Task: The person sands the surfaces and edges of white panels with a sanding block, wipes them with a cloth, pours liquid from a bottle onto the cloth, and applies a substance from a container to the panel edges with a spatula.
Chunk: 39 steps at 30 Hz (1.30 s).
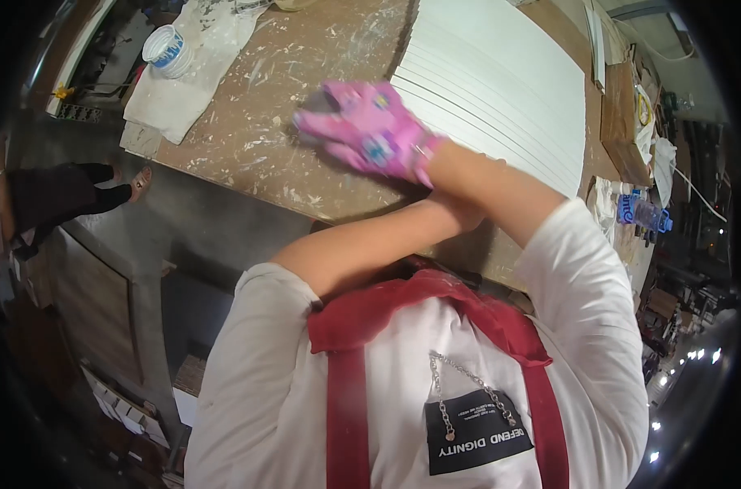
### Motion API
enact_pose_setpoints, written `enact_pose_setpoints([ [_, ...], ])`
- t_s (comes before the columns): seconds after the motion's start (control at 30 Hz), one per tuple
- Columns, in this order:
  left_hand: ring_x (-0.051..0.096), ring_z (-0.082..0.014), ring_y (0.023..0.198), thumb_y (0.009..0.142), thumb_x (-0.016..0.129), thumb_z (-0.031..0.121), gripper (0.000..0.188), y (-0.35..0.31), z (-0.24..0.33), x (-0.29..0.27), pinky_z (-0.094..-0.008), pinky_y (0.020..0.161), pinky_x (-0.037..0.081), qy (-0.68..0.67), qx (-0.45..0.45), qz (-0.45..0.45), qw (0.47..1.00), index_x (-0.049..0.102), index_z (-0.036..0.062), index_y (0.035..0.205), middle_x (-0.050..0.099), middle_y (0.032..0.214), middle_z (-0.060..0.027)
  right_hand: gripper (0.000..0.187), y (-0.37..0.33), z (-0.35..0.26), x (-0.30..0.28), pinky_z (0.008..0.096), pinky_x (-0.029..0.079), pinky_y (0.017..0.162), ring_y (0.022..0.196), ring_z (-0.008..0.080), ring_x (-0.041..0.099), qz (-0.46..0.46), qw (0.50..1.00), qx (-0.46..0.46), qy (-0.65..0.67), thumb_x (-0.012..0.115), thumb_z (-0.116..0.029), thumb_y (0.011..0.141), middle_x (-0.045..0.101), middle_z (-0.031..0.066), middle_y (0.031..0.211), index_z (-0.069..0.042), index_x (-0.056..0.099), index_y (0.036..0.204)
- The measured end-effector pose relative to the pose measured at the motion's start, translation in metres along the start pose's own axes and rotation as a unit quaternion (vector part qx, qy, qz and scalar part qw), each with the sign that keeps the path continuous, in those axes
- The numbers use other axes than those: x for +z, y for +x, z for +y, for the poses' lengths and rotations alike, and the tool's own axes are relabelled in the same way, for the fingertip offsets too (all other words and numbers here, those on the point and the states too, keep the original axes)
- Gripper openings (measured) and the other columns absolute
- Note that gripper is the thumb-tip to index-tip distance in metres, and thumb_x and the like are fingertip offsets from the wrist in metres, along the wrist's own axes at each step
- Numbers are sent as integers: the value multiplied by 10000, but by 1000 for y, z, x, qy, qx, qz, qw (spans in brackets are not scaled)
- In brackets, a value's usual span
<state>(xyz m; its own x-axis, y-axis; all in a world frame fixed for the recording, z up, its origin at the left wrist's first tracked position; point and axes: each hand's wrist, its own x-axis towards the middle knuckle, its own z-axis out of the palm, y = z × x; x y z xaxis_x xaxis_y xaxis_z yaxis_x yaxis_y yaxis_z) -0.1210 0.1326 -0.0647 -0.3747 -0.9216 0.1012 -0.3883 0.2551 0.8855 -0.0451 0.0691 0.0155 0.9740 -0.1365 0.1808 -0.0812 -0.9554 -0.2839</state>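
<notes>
My right hand, in a pink patterned glove, is over the brown worktable, just left of a stack of white panels. Motion smears its fingers. A greyish patch shows between them, and I cannot make out whether it is something held or part of the glove. My bare left hand reaches across under the right forearm near the table's front edge. Most of it is hidden there, fingers included. The panels lie overlapped, their near edges stepped like a fan.
A white plastic tub sits on a pale cloth at the far left. Wooden boxes and a plastic bottle are at the right. Another person is partly visible on the left, beyond the table's corner.
</notes>
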Motion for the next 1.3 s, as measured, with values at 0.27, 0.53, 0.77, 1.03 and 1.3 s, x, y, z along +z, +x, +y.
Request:
enact_pose_setpoints([
  [0.27,438,-301,1329,937,532,264,502,-2,16,-27,-447,1115,331,179,51,-5,982,471,89,1403,476,1436,-151,550,-60,12,-57,576,403,993,1254,363,480,-142,985,86,36,615,-433,877,432,236,1380,-361,450,1396],
  [0.53,430,-270,1344,898,589,354,544,-3,4,-20,-431,1134,304,338,156,23,928,511,95,1369,496,1414,-126,479,17,53,-42,475,499,882,1085,337,582,23,994,82,-66,599,-386,897,552,178,1226,-239,510,1344],
  [0.77,339,-316,1400,838,660,481,720,0,10,-47,-465,1153,269,168,28,-55,984,473,70,1398,424,1476,-150,487,-44,28,-25,586,427,960,1172,345,544,-58,975,160,-144,573,-404,889,477,172,1359,-331,490,1364],
  [1.03,404,-316,1334,810,699,408,744,-3,5,-50,-452,1150,265,234,116,21,965,438,62,1414,460,1414,-165,478,-17,55,-69,507,492,876,1127,312,572,49,973,119,-191,602,-398,880,524,160,1284,-289,533,1340],
  [1.3,310,-301,1410,876,619,439,732,17,9,-38,-467,1183,191,158,65,-123,978,376,58,1452,368,1499,-157,447,28,65,-8,439,509,882,1033,305,600,-10,977,157,-141,601,-403,876,544,151,1203,-269,565,1301],
])
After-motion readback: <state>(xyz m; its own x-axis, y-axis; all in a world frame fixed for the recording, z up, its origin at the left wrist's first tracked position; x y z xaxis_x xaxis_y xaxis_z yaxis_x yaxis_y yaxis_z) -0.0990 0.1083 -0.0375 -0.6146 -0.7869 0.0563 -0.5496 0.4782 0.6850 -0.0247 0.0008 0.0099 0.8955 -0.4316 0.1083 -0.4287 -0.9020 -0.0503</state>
